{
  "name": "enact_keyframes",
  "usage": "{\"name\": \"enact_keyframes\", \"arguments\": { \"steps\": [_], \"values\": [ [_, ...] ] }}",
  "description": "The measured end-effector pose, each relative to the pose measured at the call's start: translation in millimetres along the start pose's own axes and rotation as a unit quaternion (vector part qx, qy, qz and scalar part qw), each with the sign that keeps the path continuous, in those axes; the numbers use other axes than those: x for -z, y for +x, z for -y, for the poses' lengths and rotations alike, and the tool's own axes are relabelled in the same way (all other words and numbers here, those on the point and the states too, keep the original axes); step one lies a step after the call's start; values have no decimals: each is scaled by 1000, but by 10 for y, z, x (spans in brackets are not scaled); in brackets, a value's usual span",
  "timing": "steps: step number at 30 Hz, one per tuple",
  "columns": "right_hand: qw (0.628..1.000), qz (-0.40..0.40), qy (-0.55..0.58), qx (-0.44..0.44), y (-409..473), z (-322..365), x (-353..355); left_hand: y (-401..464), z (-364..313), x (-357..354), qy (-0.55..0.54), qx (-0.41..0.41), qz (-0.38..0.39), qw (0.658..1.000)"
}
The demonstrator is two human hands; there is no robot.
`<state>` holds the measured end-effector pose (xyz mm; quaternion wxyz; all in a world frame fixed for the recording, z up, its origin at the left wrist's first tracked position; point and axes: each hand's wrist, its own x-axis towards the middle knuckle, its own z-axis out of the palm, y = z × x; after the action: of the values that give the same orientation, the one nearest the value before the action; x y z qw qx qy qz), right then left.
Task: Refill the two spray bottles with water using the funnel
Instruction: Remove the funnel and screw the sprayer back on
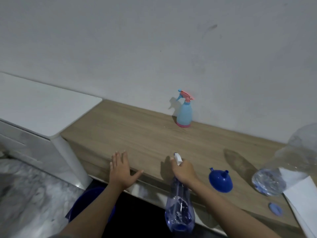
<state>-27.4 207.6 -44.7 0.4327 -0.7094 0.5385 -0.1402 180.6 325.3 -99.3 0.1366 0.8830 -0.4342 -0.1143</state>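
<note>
Left hand (pixel 120 170) lies flat at the near edge of the pale wood-grain counter (pixel 137 138), fingers straight and spread, thumb out toward 3 o'clock; it holds nothing; below it, at about 7 o'clock, part of a dark blue bucket-like rim (pixel 82 201) shows, contents not visible.

Right hand (pixel 184 170) is curled round the neck of the clear blue-tinted plastic spray bottle (pixel 179 213), just under its white trigger head (pixel 178 158); the bottle hangs past the counter's near edge, body toward the camera; droplets or a little water inside, level hard to judge; head looks to be on.

Step in hand, as I read it: taking up the first bottle, before filling; the next move calls for the left hand to steady the body while the head is unscrewed, then the funnel seated in the neck.

At 12 o'clock from the right hand, well apart, against the wall: light blue opaque spray bottle with pink base and pink-blue trigger (pixel 184 114), upright, capped; contents cannot be seen.

At 3 o'clock, near: small dark blue plastic funnel (pixel 220 180), mouth down on the counter, spout up; beyond it a large clear plastic water bottle (pixel 281 170), tilted, uncapped by the look of it, some water within; its likely lid, a round blue cap (pixel 275 209), lies at 5 o'clock; white sheet (pixel 301 194) beside.
</note>
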Motion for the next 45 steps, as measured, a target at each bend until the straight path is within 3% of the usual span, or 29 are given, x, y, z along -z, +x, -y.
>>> {"name": "enact_keyframes", "arguments": {
  "steps": [9, 14, 17, 22, 27, 31, 34, 45],
  "values": [
    [998, 40, 39, -2, -5, -41, 103, -85, -101, -63, -32, -29, 2, 999],
    [995, -43, 79, 31, 45, 191, 447, -46, -541, 96, -137, -68, -34, 988],
    [983, -100, 137, 74, 76, 345, 681, -49, -900, 208, -253, -104, -27, 961],
    [941, -170, 247, 155, 108, 558, 976, -135, -1437, 316, -385, -171, 98, 901],
    [908, -234, 299, 179, 172, 610, 1155, -197, -1777, 334, -450, -231, 146, 850],
    [880, -331, 252, 228, 264, 555, 1273, -141, -1989, 295, -465, -219, 113, 850],
    [871, -365, 156, 289, 355, 531, 1366, -55, -2165, 255, -461, -209, 77, 859],
    [922, -285, 81, 249, 969, 471, 1795, 888, -2761, -30, -441, -186, 42, 877]
  ]
}}
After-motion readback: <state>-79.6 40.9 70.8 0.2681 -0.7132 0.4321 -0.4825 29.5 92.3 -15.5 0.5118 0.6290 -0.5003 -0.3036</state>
